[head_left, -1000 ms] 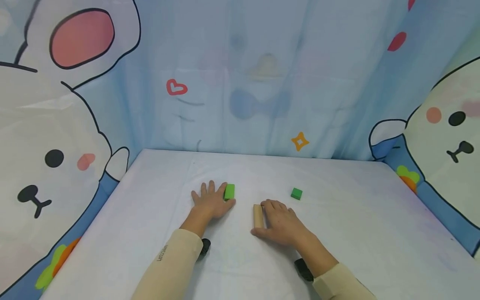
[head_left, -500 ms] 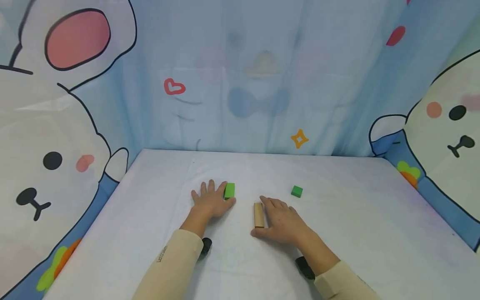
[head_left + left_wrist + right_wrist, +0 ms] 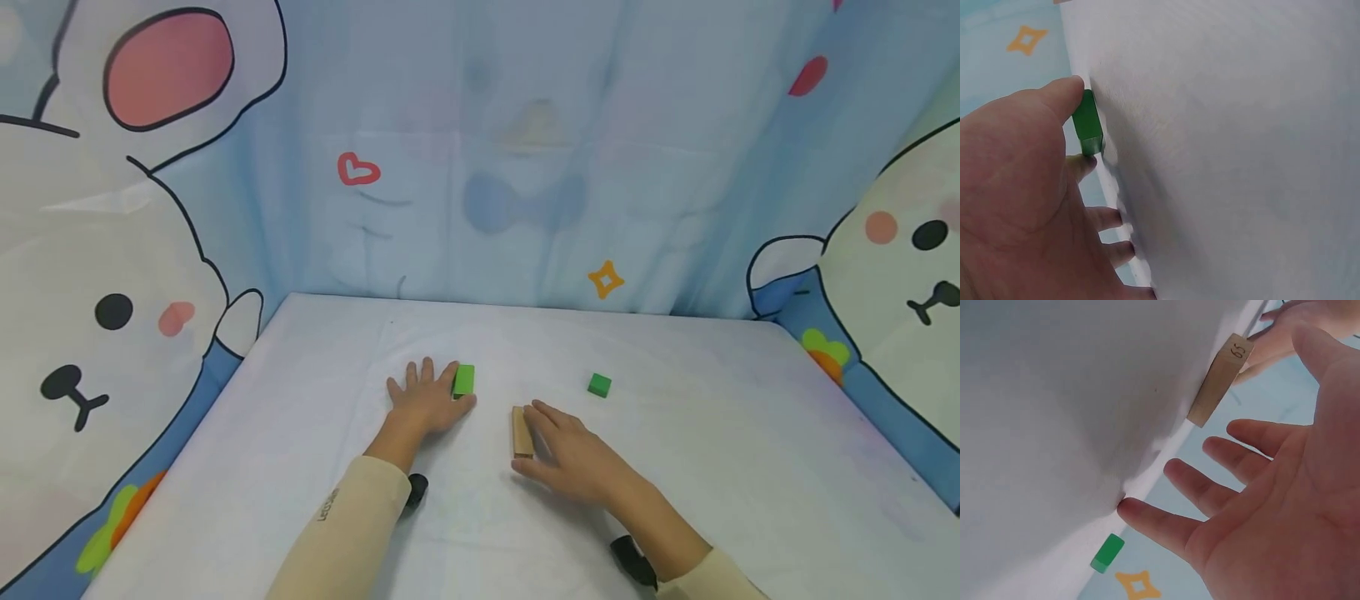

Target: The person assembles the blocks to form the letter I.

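Observation:
A small green block (image 3: 464, 380) lies on the white table, with my left hand (image 3: 424, 406) around it. In the left wrist view, thumb and a finger pinch the green block (image 3: 1087, 122) at its two ends; the other fingers are spread out. A pale wooden block (image 3: 522, 432) lies right of the left hand. Beside it is my right hand (image 3: 573, 454), fingers straight and thumb apart. The right wrist view shows "65" written on one end of the wooden block (image 3: 1219, 384), with a gap between it and the right hand's fingers.
A second green block (image 3: 599, 385) lies on the white table (image 3: 712, 433), farther back and to the right. Behind the table hangs a blue curtain (image 3: 420, 242) with cartoon prints. Both wrists carry a black device.
My right wrist and forearm have shifted right and toward me, with the fingers still beside the wooden block. The left hand keeps its place at the green block.

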A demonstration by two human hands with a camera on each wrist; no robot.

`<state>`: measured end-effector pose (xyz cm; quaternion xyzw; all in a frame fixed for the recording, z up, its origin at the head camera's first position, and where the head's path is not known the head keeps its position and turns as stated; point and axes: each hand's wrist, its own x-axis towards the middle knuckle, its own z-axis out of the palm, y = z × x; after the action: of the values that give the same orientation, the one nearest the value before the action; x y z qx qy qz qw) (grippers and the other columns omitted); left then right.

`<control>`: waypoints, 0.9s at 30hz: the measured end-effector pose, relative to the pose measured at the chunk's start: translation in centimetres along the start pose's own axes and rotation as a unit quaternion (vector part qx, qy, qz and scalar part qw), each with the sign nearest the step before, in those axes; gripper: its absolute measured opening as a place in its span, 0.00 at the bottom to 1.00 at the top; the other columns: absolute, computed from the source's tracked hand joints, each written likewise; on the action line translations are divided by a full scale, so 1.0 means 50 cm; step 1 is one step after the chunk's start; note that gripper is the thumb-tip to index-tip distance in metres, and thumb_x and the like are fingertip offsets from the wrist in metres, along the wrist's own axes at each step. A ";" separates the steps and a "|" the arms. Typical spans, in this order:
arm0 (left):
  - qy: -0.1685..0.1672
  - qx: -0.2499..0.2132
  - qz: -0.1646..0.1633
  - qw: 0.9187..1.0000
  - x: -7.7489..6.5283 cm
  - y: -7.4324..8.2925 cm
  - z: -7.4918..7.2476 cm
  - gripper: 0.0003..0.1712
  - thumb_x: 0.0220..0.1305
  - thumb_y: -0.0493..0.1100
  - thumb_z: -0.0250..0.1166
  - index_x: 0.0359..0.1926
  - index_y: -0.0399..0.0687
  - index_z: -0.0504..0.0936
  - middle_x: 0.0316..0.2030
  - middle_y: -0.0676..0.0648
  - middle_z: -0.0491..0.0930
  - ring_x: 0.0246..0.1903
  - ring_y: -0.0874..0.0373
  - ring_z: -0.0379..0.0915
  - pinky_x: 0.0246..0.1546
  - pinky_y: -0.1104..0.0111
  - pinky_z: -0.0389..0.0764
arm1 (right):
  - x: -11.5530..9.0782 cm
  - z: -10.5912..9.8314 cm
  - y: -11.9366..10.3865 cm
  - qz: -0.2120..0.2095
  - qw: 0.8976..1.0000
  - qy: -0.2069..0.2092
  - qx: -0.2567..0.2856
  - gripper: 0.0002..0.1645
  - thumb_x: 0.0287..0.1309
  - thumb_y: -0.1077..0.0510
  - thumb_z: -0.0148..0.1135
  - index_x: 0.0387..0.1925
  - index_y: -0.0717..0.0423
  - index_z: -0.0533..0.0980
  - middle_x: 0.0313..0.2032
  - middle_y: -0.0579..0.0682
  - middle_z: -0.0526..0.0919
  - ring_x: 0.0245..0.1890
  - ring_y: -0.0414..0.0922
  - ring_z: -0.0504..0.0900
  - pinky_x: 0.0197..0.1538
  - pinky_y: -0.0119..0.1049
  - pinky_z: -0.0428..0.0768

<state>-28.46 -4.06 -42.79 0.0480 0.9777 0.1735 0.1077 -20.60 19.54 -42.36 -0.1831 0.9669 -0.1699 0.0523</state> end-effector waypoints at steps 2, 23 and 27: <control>0.000 0.002 -0.001 1.000 0.000 0.001 0.000 0.43 0.74 0.70 0.50 0.82 0.61 0.54 0.82 0.37 0.45 0.82 0.35 0.36 0.75 0.32 0.41 | -0.007 0.000 -0.001 -0.006 1.000 0.000 -0.004 0.50 0.67 0.31 0.61 0.78 0.57 0.61 0.79 0.59 0.61 0.76 0.63 0.63 0.71 0.63 0.68; 0.000 0.000 0.002 1.000 0.001 -0.002 0.007 0.44 0.74 0.70 0.50 0.82 0.61 0.54 0.82 0.36 0.45 0.82 0.34 0.36 0.74 0.31 0.41 | -0.034 0.013 -0.010 -0.044 0.998 -0.002 -0.051 0.36 0.75 0.43 0.57 0.74 0.59 0.68 0.76 0.56 0.67 0.74 0.60 0.68 0.72 0.59 0.68; -0.001 0.004 0.002 1.000 0.002 -0.003 0.002 0.44 0.74 0.70 0.50 0.83 0.62 0.53 0.82 0.36 0.44 0.82 0.34 0.35 0.75 0.32 0.41 | -0.032 0.009 -0.013 -0.047 0.997 -0.003 -0.055 0.37 0.75 0.43 0.57 0.74 0.59 0.67 0.76 0.56 0.67 0.74 0.59 0.68 0.72 0.59 0.69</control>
<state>-28.56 -4.13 -42.97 0.0509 0.9782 0.1699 0.1080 -18.85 19.42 -42.49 -0.2318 0.9649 -0.1177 0.0369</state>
